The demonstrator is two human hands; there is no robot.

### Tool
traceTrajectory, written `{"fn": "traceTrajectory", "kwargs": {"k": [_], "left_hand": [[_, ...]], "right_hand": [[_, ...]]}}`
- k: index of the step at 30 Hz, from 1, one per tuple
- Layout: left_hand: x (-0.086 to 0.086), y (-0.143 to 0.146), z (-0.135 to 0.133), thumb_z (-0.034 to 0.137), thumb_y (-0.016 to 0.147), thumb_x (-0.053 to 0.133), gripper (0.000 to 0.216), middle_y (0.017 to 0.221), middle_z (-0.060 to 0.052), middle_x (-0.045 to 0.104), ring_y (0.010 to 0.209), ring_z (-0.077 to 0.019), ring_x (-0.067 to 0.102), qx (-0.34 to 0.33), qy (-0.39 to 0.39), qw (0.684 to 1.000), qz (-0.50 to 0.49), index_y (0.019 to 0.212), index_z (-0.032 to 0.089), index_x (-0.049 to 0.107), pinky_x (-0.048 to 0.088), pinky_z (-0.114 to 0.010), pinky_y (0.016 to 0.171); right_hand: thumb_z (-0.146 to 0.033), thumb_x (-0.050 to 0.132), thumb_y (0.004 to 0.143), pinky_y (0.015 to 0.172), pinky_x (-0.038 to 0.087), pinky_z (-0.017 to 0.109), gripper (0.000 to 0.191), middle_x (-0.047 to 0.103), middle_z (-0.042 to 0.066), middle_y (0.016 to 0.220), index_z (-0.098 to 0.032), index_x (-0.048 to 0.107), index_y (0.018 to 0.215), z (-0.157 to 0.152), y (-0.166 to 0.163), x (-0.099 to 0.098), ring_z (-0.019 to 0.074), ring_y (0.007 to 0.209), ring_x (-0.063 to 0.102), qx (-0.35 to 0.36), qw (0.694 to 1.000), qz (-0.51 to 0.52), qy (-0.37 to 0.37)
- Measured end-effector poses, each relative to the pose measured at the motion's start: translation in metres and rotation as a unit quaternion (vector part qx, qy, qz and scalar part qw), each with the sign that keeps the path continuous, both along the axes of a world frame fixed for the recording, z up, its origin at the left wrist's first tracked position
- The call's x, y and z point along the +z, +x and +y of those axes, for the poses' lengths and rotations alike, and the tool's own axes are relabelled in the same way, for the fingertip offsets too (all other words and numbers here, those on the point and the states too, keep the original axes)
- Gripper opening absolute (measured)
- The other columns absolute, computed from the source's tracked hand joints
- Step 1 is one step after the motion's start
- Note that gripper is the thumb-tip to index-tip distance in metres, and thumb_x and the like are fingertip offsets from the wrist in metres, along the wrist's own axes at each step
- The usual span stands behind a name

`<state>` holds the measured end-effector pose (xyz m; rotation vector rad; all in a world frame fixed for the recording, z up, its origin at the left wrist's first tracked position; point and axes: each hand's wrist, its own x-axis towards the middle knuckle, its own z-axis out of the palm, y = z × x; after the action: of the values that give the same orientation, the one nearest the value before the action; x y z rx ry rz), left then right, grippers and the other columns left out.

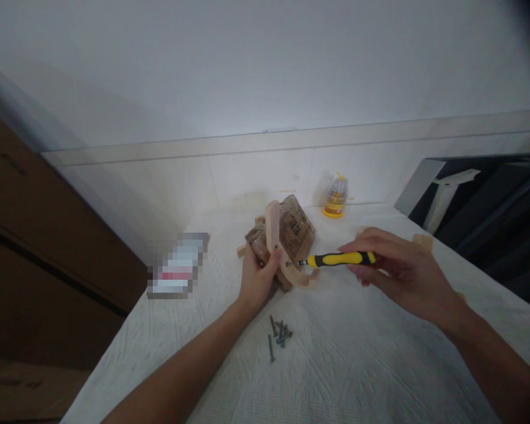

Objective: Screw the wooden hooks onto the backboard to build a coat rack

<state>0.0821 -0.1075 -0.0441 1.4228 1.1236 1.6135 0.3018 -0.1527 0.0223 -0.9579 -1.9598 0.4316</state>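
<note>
Left arm (172,374): slants up from the bottom; I see the left hand (257,278) clamped on curved wood (272,227), thumb on top, other fingers hidden.
Right hand (391,268): points left, fingers closed around a yellow screwdriver (347,259), tip at the curved wood.
Curved wood: over the far half of the white cloth (221,377), by a brown packet (297,229).
Bottle (335,197): yellow base, near the wall (265,70); I can't tell what's inside.
Edges: brown cardboard (44,277) at the left side; white cloth spreads around the screws (282,334).

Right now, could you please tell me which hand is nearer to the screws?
Left. The left hand is just beyond the screws; the right hand is farther right.
</note>
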Motion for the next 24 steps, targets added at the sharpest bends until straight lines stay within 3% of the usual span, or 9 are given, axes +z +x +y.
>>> {"fn": "traceTrajectory", "kwargs": {"k": [4, 8, 11, 13, 16, 18, 21, 24], "left_hand": [[0.000, 0.000, 0.000, 0.040, 0.076, 0.063, 0.037, 0.101, -0.006, 0.062, 0.094, -0.0195, 0.058, -0.006, -0.001, 1.000, -0.002, 0.104, 0.018, 0.053, 0.046, -0.037, 0.087], [0.000, 0.001, 0.000, 0.041, 0.076, 0.063, 0.040, 0.102, -0.006, 0.063, 0.094, -0.0191, 0.059, -0.018, 0.005, 1.000, -0.005, 0.107, 0.018, 0.052, 0.046, -0.037, 0.087], [-0.001, 0.000, 0.000, 0.041, 0.076, 0.063, 0.038, 0.101, -0.005, 0.063, 0.093, -0.0186, 0.059, -0.012, 0.008, 1.000, 0.001, 0.105, 0.019, 0.053, 0.046, -0.036, 0.088], [-0.002, 0.000, 0.001, 0.041, 0.076, 0.064, 0.037, 0.100, -0.005, 0.063, 0.093, -0.0186, 0.059, -0.010, 0.004, 1.000, 0.002, 0.105, 0.019, 0.053, 0.046, -0.036, 0.087], [-0.002, 0.000, 0.001, 0.041, 0.076, 0.064, 0.037, 0.101, -0.005, 0.063, 0.093, -0.0187, 0.059, -0.007, 0.005, 1.000, -0.002, 0.104, 0.019, 0.054, 0.046, -0.035, 0.086], [-0.002, 0.000, 0.001, 0.041, 0.076, 0.064, 0.037, 0.100, -0.005, 0.063, 0.092, -0.0189, 0.059, -0.011, 0.008, 1.000, -0.006, 0.103, 0.019, 0.053, 0.046, -0.036, 0.086], [-0.001, 0.000, 0.001, 0.043, 0.076, 0.063, 0.037, 0.099, -0.006, 0.063, 0.092, -0.0192, 0.058, -0.016, 0.013, 1.000, -0.005, 0.103, 0.019, 0.053, 0.046, -0.037, 0.086], [-0.001, 0.000, 0.001, 0.044, 0.076, 0.062, 0.037, 0.097, -0.005, 0.062, 0.091, -0.0196, 0.058, -0.008, 0.013, 1.000, 0.003, 0.102, 0.019, 0.053, 0.046, -0.038, 0.085]], "right_hand": [[-0.036, 0.057, 0.083, 0.052, 0.046, 0.028, 0.020, 0.060, 0.002, 0.069, -0.021, 0.056, 0.096, 0.000, 0.002, -0.004, 0.0153, 0.057, 0.056, -0.091, 0.991, -0.083, 0.051], [-0.031, 0.040, 0.091, 0.047, 0.036, 0.027, 0.014, 0.052, -0.004, 0.055, -0.021, 0.049, 0.095, 0.003, -0.004, -0.010, 0.0137, 0.046, 0.049, -0.145, 0.980, -0.134, 0.004], [-0.031, 0.034, 0.093, 0.050, 0.036, 0.027, 0.021, 0.049, -0.002, 0.056, -0.022, 0.049, 0.081, 0.006, -0.010, -0.012, 0.0150, 0.052, 0.050, -0.167, 0.978, -0.126, -0.003], [-0.030, 0.036, 0.093, 0.054, 0.038, 0.027, 0.021, 0.052, 0.000, 0.065, -0.022, 0.049, 0.078, 0.006, -0.012, -0.012, 0.0157, 0.060, 0.051, -0.153, 0.983, -0.102, 0.014], [-0.029, 0.047, 0.088, 0.056, 0.041, 0.026, 0.007, 0.052, 0.003, 0.082, -0.023, 0.050, 0.088, 0.004, -0.013, -0.010, 0.0157, 0.069, 0.051, -0.090, 0.993, -0.063, 0.041], [-0.026, 0.050, 0.086, 0.057, 0.043, 0.025, 0.008, 0.051, 0.004, 0.089, -0.023, 0.049, 0.094, 0.001, -0.013, -0.007, 0.0157, 0.073, 0.050, -0.042, 0.997, -0.046, 0.049], [-0.020, 0.047, 0.088, 0.061, 0.044, 0.027, 0.004, 0.052, 0.003, 0.084, -0.024, 0.049, 0.089, -0.002, -0.013, -0.004, 0.0159, 0.074, 0.052, -0.013, 0.994, -0.051, 0.093], [-0.023, 0.052, 0.087, 0.058, 0.042, 0.027, 0.004, 0.055, 0.001, 0.073, -0.023, 0.051, 0.083, -0.002, -0.012, -0.003, 0.0155, 0.067, 0.053, -0.030, 0.988, -0.099, 0.115]]}}
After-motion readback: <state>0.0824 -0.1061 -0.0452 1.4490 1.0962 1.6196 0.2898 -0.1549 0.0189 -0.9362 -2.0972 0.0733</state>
